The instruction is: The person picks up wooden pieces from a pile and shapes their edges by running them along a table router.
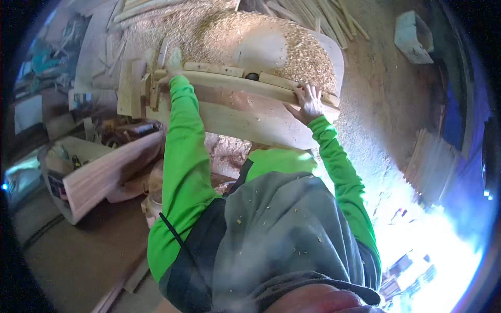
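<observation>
A long wooden strip [235, 83] lies across a wooden worktable [261, 125], along two fence boards [214, 69]. Between the boards sits a dark round part [252, 76], which may be a cutter. At the strip's left end is my left hand [171, 73], arm stretched forward; its fingers are blurred and their grip is unclear. Near the right end, my right hand [310, 103] grips the strip, its fingers over the far side and its thumb pointing left on the near side. Both arms wear bright green sleeves.
Wood shavings [209, 36] are heaped behind the fence. Long slats [329, 21] lie at the back. At left is a bin [57, 193] with a board [112, 175] leaning across it. A pale container [413, 37] stands on the right; glare covers the lower right.
</observation>
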A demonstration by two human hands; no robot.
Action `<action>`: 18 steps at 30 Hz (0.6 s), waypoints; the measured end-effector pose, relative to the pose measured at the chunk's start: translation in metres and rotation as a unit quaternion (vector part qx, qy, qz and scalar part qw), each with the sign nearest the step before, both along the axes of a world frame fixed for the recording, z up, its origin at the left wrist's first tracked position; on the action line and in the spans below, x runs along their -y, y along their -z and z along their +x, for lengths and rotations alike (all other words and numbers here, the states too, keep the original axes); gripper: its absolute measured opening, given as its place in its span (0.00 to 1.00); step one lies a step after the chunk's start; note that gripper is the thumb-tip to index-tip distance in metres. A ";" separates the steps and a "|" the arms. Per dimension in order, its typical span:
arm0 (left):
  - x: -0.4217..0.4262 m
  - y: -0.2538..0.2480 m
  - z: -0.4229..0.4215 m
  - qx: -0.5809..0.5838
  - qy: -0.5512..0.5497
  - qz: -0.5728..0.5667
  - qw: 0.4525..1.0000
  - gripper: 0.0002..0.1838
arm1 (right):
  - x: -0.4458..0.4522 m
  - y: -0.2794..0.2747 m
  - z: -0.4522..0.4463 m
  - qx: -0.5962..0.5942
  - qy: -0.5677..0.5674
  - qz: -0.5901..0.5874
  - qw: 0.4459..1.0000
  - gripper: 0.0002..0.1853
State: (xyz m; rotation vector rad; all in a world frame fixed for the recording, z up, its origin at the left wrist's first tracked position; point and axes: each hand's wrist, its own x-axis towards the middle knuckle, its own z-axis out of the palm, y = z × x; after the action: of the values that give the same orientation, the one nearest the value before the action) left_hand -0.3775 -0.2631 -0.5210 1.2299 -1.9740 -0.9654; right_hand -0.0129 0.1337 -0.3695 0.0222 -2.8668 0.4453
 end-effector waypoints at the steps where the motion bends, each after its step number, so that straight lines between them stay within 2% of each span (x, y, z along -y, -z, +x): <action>1: 0.000 -0.017 0.007 0.001 0.011 0.034 0.999 0.34 | 0.004 -0.005 0.004 -0.002 0.019 -0.001 1.000 0.36; 4: 0.014 -0.071 0.021 -0.029 0.069 0.142 0.987 0.30 | 0.007 -0.006 0.020 -0.005 0.075 -0.004 0.997 0.38; 5: 0.012 -0.092 0.026 -0.077 0.119 0.177 0.974 0.28 | 0.002 -0.003 0.028 0.015 0.079 -0.012 0.997 0.38; 6: 0.011 -0.116 0.036 -0.122 0.167 0.214 0.955 0.26 | -0.003 0.001 0.040 0.038 0.082 -0.021 0.996 0.38; 9: -0.011 -0.219 0.094 -0.264 0.338 0.315 0.847 0.20 | -0.028 0.009 0.059 -0.038 0.055 -0.009 0.998 0.37; 10: -0.022 -0.254 0.118 -0.306 0.399 0.348 0.791 0.18 | -0.035 0.001 0.066 -0.065 0.063 -0.007 0.996 0.36; 11: -0.030 -0.286 0.143 -0.355 0.460 0.393 0.713 0.17 | -0.041 -0.011 0.075 -0.090 0.082 -0.047 0.991 0.35; 12: -0.036 -0.305 0.159 -0.409 0.510 0.516 0.554 0.21 | -0.046 -0.030 0.087 -0.112 0.099 -0.087 0.985 0.34; 13: -0.042 -0.322 0.174 -0.443 0.536 0.615 0.372 0.25 | -0.052 -0.060 0.099 -0.129 0.105 -0.058 0.984 0.34; 16: -0.119 -0.380 0.234 -0.447 0.510 0.495 0.544 0.34 | -0.077 -0.112 0.131 -0.187 0.096 -0.012 0.978 0.31; 18: -0.122 -0.381 0.246 -0.470 0.511 0.511 0.507 0.39 | -0.090 -0.132 0.154 -0.196 0.101 -0.012 0.975 0.31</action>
State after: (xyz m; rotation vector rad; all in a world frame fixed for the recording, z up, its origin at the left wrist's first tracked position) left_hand -0.1319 -0.1412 -0.1399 -0.4791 -0.8519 -2.8111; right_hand 0.1411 0.2239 -0.2374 -0.1659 -2.4438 0.3842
